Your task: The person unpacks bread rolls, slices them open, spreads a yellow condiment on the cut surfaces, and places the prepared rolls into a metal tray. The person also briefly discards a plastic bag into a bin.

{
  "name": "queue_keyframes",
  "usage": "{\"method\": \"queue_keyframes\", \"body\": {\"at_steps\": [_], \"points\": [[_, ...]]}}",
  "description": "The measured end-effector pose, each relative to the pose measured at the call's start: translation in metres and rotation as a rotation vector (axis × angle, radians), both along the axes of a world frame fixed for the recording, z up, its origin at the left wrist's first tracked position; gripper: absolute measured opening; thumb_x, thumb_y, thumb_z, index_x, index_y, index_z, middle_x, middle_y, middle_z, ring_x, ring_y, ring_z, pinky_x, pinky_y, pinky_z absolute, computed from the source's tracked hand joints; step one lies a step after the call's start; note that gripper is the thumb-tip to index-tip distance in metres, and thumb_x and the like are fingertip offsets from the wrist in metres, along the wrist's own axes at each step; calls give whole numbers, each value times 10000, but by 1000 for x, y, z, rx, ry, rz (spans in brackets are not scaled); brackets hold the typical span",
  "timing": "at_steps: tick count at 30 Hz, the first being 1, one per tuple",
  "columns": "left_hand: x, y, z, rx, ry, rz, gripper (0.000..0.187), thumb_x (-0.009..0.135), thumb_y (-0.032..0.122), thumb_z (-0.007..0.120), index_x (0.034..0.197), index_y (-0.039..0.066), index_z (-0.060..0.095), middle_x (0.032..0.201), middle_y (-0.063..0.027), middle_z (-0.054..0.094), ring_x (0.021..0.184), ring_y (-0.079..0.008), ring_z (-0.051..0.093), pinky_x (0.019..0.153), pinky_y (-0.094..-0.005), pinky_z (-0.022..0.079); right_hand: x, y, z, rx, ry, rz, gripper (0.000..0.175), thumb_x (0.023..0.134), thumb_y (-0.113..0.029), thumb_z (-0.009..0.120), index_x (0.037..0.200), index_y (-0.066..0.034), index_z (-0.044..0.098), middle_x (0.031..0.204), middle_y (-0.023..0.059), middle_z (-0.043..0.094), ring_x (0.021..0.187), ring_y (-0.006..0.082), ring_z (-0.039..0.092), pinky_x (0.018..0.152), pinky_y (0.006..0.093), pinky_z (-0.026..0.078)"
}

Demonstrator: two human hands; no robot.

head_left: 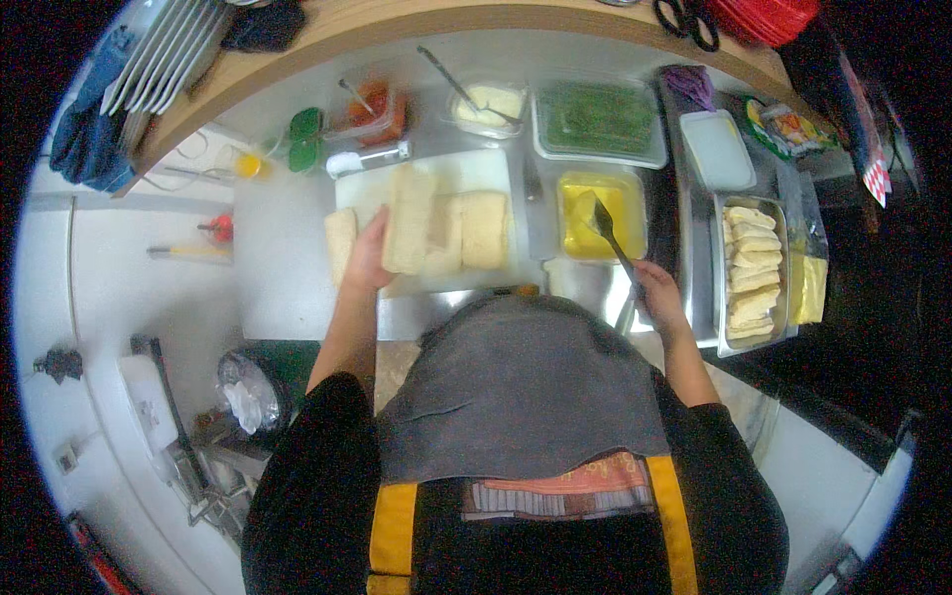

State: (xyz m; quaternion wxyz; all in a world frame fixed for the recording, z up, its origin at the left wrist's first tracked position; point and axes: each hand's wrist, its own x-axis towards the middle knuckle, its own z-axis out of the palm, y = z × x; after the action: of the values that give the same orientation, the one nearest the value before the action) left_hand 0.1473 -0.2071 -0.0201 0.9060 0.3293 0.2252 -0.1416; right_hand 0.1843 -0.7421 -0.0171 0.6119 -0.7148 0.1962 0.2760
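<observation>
My left hand (370, 249) holds up a pale, blurred slice of bread (410, 219) over a white cutting board (476, 165). Other bread pieces lie beneath and beside it, one at the board's right (484, 230) and one left of my wrist (341, 244). In my right hand (657, 294) is a dark spatula or brush (604, 223), its head in a clear tub of yellow sauce or melted butter (576, 242). A steel tray (781, 297) at the right holds several rolled or folded bread pieces (756, 256).
Behind stand a container of chopped greens (599, 123), a tub of white spread (487, 108) with a utensil, and a red sauce container (379, 111). A white-handled tool (368, 159) lies behind the board. A wooden shelf (476, 16) spans the top. A lidded tub (718, 150) stands right.
</observation>
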Motion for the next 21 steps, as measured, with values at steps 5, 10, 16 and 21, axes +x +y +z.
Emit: {"method": "queue_keyframes", "body": {"at_steps": [5,10,16,21], "points": [[71,-127,-6,-305,55,-354,580,1078,501,422,1415,49,558,1287,-160,687,1090,-331,708,973,-522,562,-11,-11,44,27,-57,-52,287,1036,-196,591,1290,-83,662,687,36,623,434,99,462,374,267,335],[108,-218,6,-352,31,-598,543,1075,480,433,1377,56,587,1257,-161,698,1065,-334,712,951,-505,568,-12,-8,73,11,-147,32,275,1037,-200,598,1281,-105,684,690,13,609,457,76,444,399,260,334],[116,-225,16,-511,83,-632,593,1069,501,403,1423,55,565,1302,-187,679,1100,-406,696,959,-554,561,-19,-9,84,-223,-365,10,257,1012,-98,620,1252,-54,703,790,5,643,682,102,579,622,270,480],[112,-222,22,-528,61,-652,564,1074,468,401,1428,60,565,1317,-188,674,1099,-415,696,948,-562,566,-30,10,87,-672,-999,208,371,916,-47,688,1276,-134,711,877,147,653,769,333,645,700,418,533]]}}
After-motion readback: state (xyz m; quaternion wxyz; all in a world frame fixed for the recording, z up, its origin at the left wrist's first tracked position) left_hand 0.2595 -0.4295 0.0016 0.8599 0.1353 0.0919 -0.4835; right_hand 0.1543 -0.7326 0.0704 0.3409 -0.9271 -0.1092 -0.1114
